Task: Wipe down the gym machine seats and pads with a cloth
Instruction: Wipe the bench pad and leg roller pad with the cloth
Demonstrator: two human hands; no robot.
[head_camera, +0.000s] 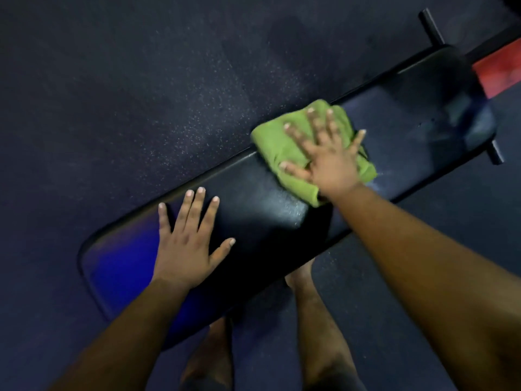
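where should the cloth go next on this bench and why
Probably slide the right hand and green cloth toward the far end of the bench pad: streaks show just behind the cloth, while the left hand rests flat, steadying the near end.

One head-worn view is looking steeply down from close above the bench pad [253, 221]; the pad is running from seven o'clock towards two o'clock; both forearms are entering from the bottom edge.
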